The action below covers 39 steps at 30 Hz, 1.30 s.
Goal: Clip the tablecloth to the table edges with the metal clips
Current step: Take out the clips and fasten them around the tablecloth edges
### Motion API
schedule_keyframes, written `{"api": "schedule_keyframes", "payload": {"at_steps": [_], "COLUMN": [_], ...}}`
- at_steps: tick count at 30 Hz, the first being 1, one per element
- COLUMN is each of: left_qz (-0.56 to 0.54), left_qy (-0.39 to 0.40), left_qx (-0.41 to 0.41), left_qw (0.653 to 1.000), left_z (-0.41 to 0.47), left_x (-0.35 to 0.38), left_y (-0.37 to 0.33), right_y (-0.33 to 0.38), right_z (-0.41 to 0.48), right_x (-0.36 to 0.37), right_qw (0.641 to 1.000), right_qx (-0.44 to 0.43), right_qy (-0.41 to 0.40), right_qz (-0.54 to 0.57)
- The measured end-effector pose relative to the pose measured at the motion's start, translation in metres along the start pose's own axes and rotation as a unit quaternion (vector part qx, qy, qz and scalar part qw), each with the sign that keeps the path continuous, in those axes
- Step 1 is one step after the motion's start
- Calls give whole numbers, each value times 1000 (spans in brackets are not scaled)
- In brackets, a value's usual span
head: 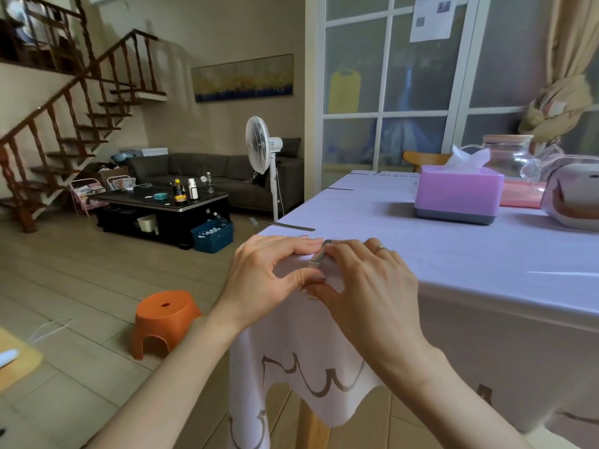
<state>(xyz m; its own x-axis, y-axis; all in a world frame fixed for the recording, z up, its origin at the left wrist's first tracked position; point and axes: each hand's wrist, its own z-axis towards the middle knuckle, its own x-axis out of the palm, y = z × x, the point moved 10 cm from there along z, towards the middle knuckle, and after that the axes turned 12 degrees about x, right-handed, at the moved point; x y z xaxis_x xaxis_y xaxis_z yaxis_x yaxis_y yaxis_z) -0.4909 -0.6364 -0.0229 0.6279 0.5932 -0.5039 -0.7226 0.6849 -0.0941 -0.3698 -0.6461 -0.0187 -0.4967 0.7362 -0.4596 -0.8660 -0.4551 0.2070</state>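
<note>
Left hand (275,273) pinches tablecloth (453,254) over the bench (311,426) corner, thumb against metal clip (319,256). Right hand (366,280) pinches the clip, fingers on top, thumb beneath. Cloth thin, soft, probably slippery; clip stiff, springy, best pushed at its bend.

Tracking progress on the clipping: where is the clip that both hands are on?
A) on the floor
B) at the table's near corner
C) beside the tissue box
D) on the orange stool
B: the left hand and right hand pinch the clip where the tablecloth folds over the near corner.
</note>
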Motion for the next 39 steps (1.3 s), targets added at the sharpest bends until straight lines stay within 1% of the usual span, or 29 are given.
{"api": "schedule_keyframes", "payload": {"at_steps": [3,9,12,15,17,21,25,32,39], "left_qz": [2,21,20,12,4,-14,-43,-44,-36], "left_qy": [-21,-84,-97,-87,-63,-15,-33,-48,-51], "left_qx": [-5,-17,-21,-32,-36,-20,-1,3,-8], "left_qw": [1000,996,995,996,997,1000,999,998,998], "left_z": [0,-1,-1,0,0,-2,-1,0,-2], "left_x": [-1,-6,-6,-5,-3,2,-1,-1,-1], "left_y": [0,-1,-1,1,5,9,6,6,5], "right_y": [3,5,5,4,3,3,1,0,-4], "right_z": [3,10,11,13,14,13,15,15,16], "right_x": [4,13,15,15,13,7,3,6,3], "right_qw": [1000,998,998,998,999,999,998,997,999], "right_qx": [-15,-21,-21,-9,-10,-44,-53,-60,-9], "right_qy": [9,26,32,38,34,22,21,40,30], "right_qz": [-6,-62,-52,-56,-39,7,30,22,7]}}
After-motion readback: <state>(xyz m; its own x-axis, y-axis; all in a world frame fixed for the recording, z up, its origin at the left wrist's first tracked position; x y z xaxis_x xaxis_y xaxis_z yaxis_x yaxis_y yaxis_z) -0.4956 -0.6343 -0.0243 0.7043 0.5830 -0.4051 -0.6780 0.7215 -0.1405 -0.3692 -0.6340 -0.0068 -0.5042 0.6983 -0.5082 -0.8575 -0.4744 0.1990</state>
